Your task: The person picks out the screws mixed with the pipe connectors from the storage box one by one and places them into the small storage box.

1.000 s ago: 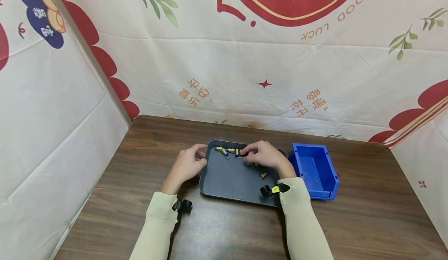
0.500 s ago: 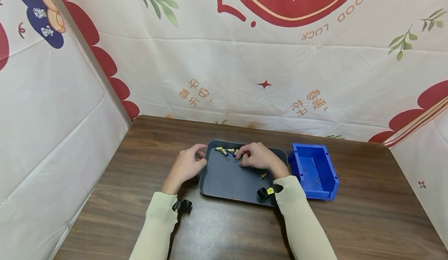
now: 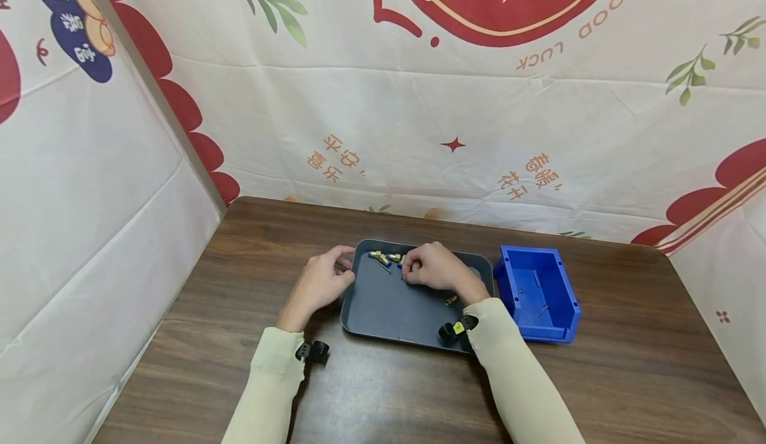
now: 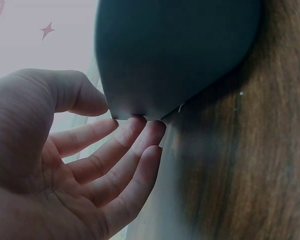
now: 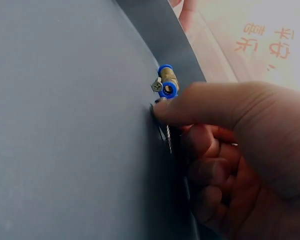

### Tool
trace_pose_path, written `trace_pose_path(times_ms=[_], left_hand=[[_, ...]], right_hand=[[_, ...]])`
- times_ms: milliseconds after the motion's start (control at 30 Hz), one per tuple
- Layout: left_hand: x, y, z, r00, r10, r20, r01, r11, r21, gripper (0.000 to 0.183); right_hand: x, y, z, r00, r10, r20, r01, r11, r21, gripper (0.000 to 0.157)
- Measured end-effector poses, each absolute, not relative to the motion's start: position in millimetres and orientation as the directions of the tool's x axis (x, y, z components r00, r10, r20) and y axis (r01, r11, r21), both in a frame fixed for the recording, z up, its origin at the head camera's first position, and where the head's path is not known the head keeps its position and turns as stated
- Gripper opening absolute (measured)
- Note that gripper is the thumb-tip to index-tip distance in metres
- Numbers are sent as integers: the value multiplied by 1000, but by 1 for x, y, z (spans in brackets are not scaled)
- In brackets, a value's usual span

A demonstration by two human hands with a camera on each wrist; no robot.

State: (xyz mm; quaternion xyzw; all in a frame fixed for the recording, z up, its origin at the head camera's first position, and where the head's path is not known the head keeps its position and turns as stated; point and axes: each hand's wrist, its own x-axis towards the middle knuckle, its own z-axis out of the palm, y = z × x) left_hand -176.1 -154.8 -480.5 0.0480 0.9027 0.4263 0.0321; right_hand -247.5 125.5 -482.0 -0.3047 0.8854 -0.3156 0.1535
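Note:
My left hand [image 3: 318,283] is at the left end of a dark grey tray [image 3: 383,314], its thumb and fingertips touching the rim with the fingers loosely extended. Inside the tray, near its far wall, my right hand [image 3: 439,268] pinches a small threaded screw [image 5: 169,140] between thumb and forefinger; the thumb covers part of it. Just beyond the thumb in the right wrist view are brass push-in fittings [image 5: 168,80] with blue collars and a cross-slotted screw head [image 5: 157,86]. Several such fittings [image 3: 376,255] and another screw [image 3: 385,268] lie along the tray's far left.
A single brass fitting [image 3: 451,300] lies under the right wrist. Right of the tray stands a blue plastic bin [image 3: 507,291] with a few small screws [image 3: 542,310] in it. Printed cloth walls [image 3: 383,118] stand behind and beside the wooden table [image 3: 634,337].
My right hand has shifted slightly left in the tray and its fingers have come together on the screw, which is now mostly hidden. The left hand stays at the rim.

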Motion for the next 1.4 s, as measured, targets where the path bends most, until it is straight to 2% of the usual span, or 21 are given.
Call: trace_pose_path(times_ms=[133, 467, 767, 1133, 1400], left_hand=[[-176, -155, -481, -994, 109, -18, 55, 633, 772, 50], [-178, -154, -480, -993, 115, -27, 51, 626, 778, 50], [-178, -153, -479, -992, 125, -18, 65, 625, 778, 50], [-177, -155, -481, -993, 115, -17, 60, 629, 775, 51], [-176, -155, -481, -994, 108, -26, 47, 622, 781, 51]], right_hand=[[-248, 126, -484, -751, -656, -72, -451, 589, -671, 17], [-245, 129, -481, -716, -696, 42, -515, 487, -706, 18], [-243, 135, -478, -749, -661, 44, -433, 438, -788, 11], [-239, 147, -471, -787, -598, 152, -450, 387, -805, 9], [-235, 162, -464, -816, -548, 183, -425, 355, -833, 9]])
